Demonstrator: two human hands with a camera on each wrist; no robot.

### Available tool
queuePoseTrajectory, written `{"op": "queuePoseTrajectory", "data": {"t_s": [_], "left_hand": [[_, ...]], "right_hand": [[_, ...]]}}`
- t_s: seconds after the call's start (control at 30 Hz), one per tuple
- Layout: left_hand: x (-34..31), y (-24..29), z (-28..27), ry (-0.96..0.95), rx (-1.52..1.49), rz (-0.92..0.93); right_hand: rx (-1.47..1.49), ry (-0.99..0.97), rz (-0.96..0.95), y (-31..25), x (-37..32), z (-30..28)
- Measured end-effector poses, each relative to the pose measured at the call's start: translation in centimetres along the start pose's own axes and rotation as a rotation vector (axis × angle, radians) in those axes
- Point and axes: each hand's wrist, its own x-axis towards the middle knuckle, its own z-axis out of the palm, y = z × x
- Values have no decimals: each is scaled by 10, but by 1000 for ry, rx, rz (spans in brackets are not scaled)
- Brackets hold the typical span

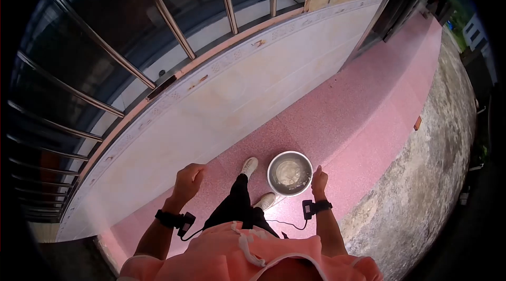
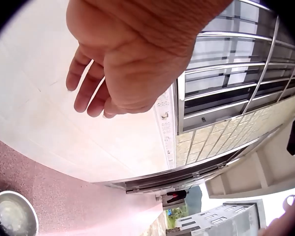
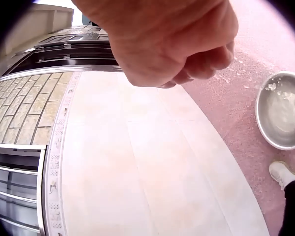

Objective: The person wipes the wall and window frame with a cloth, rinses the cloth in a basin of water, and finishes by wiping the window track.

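Note:
A round metal basin (image 1: 274, 169) stands on the pink floor by the person's feet. Cloudy, pale water (image 1: 291, 174) with some bubbles fills part of it. To the basin's left, before the tiled wall, hangs the left hand (image 1: 187, 182); its fingers are loosely bent with gaps between them in the left wrist view, holding nothing. The right hand (image 1: 320, 181) is nearest the basin, overlapping the area beside its right rim in the head view. Its fingers curl in toward the palm in the right wrist view, and no object shows in them.
A pale tiled wall (image 1: 232, 112) runs along the left, under a window with metal bars (image 1: 166, 17). The pink walkway (image 1: 337, 117) drops off to rough concrete (image 1: 448, 96) on the right. White shoes (image 1: 250, 166) stand beside the basin. A reddish block (image 1: 417, 123) lies at the walkway's edge.

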Motion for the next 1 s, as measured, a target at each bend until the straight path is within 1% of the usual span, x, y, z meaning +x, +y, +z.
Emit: {"op": "queuePoseTrajectory", "data": {"t_s": [0.03,0.07,0.13,0.2,0.27,0.3,0.33,0.37,0.43,0.47,0.53,0.57,0.63,0.67,0.7,0.73,0.77,0.8,0.87,0.9,0.93,0.97,1.0], "left_hand": [[-5,4,-13,85,8,19],[-10,11,-26,165,17,36],[-22,20,-51,293,38,46],[-29,23,-74,393,69,14],[-34,25,-96,491,95,39],[-37,24,-108,545,111,42],[-40,27,-121,606,139,72],[-40,30,-133,665,168,97],[-41,29,-158,768,238,118],[-41,27,-172,813,278,118],[-39,22,-200,910,386,151],[-39,18,-213,952,439,167],[-42,10,-236,1056,435,104],[-40,6,-247,1104,429,79],[-41,-6,-260,1128,477,101],[-40,-15,-270,1149,429,126],[-39,-26,-277,1150,350,105],[-35,-36,-281,1142,267,97],[-24,-51,-286,1091,181,100],[-19,-59,-289,1055,256,96],[-13,-67,-291,1020,331,95],[-7,-69,-293,1010,330,71],[-1,-72,-294,1003,331,44]], "right_hand": [[-21,17,-70,6,3,1],[-24,-18,-86,9,6,-3],[-82,6,-193,15,11,-7],[-97,14,-189,19,15,-11],[-97,-11,-191,14,16,-18],[-93,8,-203,9,14,-22],[-139,1,-241,10,17,-28],[-188,23,-207,6,18,-32],[-115,9,-123,3,23,-35],[-92,-55,-72,2,26,-40],[-22,-167,137,-33,15,-48],[-49,-246,137,-35,20,-44],[-101,-390,140,-35,40,-49],[-8,-350,96,-37,50,-48],[86,-304,57,-39,57,-48],[182,-247,24,-46,58,-50],[247,-270,-1,-58,65,-51],[321,-279,-25,-91,61,-51],[288,-267,-106,-160,47,-45],[250,-303,-175,-201,38,-45],[149,-266,-202,-223,45,-44],[135,-250,-303,-250,42,-41],[-18,-106,-589,-263,54,-35]]}}
